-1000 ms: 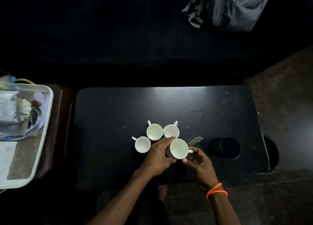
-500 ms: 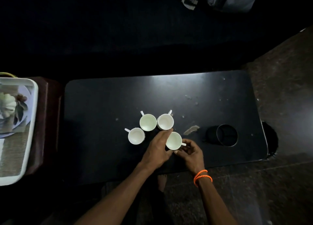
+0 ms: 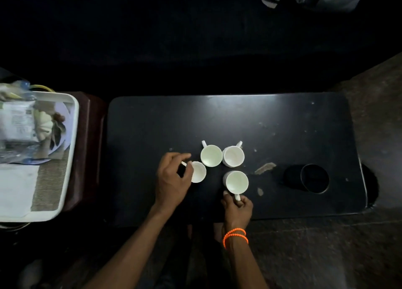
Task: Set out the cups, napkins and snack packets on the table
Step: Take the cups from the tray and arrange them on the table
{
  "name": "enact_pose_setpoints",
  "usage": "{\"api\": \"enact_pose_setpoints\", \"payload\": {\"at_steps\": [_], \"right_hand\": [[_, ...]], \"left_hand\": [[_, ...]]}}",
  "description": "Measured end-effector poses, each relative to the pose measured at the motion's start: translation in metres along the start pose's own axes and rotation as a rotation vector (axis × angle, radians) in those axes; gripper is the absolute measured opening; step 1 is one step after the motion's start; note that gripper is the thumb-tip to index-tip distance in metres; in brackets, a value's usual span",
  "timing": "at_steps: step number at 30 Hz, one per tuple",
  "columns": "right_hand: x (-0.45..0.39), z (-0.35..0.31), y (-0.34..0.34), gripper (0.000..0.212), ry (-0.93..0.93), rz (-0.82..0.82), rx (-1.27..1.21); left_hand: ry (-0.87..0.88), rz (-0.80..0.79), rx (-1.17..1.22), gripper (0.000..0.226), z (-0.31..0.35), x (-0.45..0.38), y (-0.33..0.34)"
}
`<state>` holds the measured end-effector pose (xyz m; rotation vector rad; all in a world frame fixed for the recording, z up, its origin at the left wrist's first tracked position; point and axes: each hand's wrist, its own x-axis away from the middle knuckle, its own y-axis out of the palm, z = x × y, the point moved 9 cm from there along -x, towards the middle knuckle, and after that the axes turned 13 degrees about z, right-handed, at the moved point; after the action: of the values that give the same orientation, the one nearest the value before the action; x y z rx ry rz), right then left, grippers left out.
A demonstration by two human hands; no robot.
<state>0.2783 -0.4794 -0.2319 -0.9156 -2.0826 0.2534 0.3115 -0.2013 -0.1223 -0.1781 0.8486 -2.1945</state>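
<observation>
A: Cup orientation, entry one. Four white cups upright on the surface (image 3: 152,125), mouths up. Far-left cup (image 3: 211,155): handle points far-left. Far-right cup (image 3: 233,156): handle points far-right. The two touch at the rims.

B: Near pair?

A: Near-left cup (image 3: 198,172): handle points left, toward the left hand (image 3: 171,180), whose fingers curl around the handle and rim; grasp looks loose, firm contact I cannot tell. Near-right cup (image 3: 236,182): handle points near, pinched by the right hand (image 3: 237,208). Orange bead bracelet (image 3: 235,236) on that wrist.

B: Surface and room?

A: Black, glossy, rounded corners, pale scuffs and specks right of the cups. A dark cylindrical holder (image 3: 314,178) stands near the right end. Left, apart from the surface, a white tray (image 3: 71,136) holds snack packets (image 3: 16,121) and a white napkin (image 3: 15,188). Room very dim; floor brownish.

B: Cup appearance?

A: Plain, glossy, insides empty.
</observation>
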Motion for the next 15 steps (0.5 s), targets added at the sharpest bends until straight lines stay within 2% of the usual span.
{"api": "enact_pose_setpoints", "payload": {"at_steps": [3,9,15], "right_hand": [[-0.003,-0.009,0.011,0.041,-0.048,0.007,-0.016],[-0.005,-0.021,0.013,0.051,-0.083,0.019,0.016],[0.001,-0.006,0.019,0.046,0.043,-0.020,-0.004]], "left_hand": [[-0.002,-0.014,-0.036,0.021,-0.016,-0.021,-0.007],[-0.045,-0.165,-0.069,0.024,-0.045,-0.023,0.004],[-0.083,-0.319,0.003,0.028,-0.051,-0.012,0.022]]}}
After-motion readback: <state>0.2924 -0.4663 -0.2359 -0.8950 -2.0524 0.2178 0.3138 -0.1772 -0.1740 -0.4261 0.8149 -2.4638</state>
